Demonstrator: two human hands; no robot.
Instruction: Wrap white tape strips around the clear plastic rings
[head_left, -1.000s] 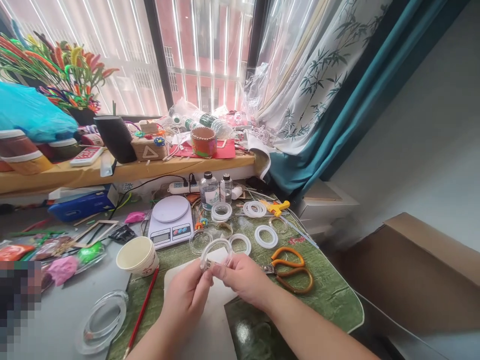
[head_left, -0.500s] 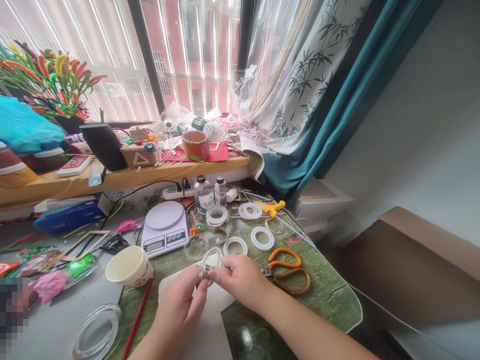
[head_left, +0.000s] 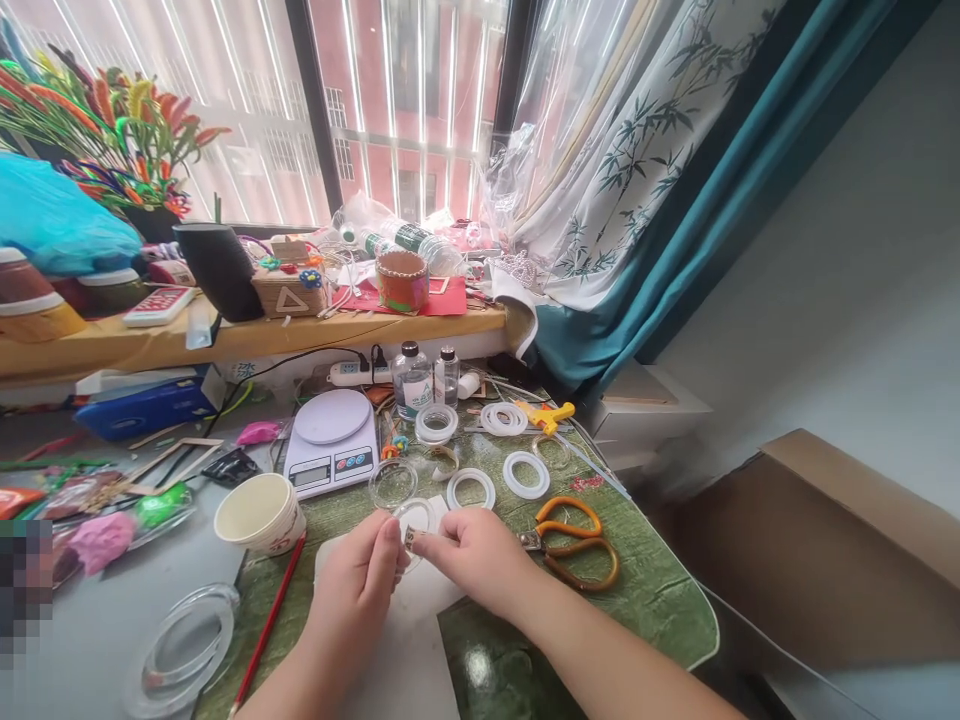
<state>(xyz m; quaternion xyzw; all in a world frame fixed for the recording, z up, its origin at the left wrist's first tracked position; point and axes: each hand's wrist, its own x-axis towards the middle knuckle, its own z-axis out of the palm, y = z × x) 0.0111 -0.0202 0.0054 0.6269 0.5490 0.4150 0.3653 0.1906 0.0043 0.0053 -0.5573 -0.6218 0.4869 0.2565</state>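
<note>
A clear ring, like a resin bangle (head_left: 415, 506), is held low over a white sheet (head_left: 397, 645). My left hand (head_left: 356, 580) is closed on its left side, thumb raised against the bent fingers. From the right, my right hand (head_left: 480, 555) pinches the ring, its fingers curled. At the right thumb's tip shows a small dark and gold patch, too small to make out. My fingers hide the lower part of the ring. Just beyond lie another clear ring (head_left: 394, 484) and a white ring mould (head_left: 471, 490). Orange-handled scissors (head_left: 579, 530) lie beside my right wrist.
A paper cup (head_left: 259, 512), a red pencil (head_left: 270, 625) and clear rings (head_left: 187, 640) are at the left. Behind stand a kitchen scale (head_left: 332, 445), bottles (head_left: 412, 380), stacked ring moulds (head_left: 436, 424) and a yellow glue gun (head_left: 547, 416). The table edge (head_left: 709, 600) is at the right.
My left thumb has moved up from beneath the ring and now presses near the left fingertips. The ring looks lower between my hands. The view has shifted slightly.
</note>
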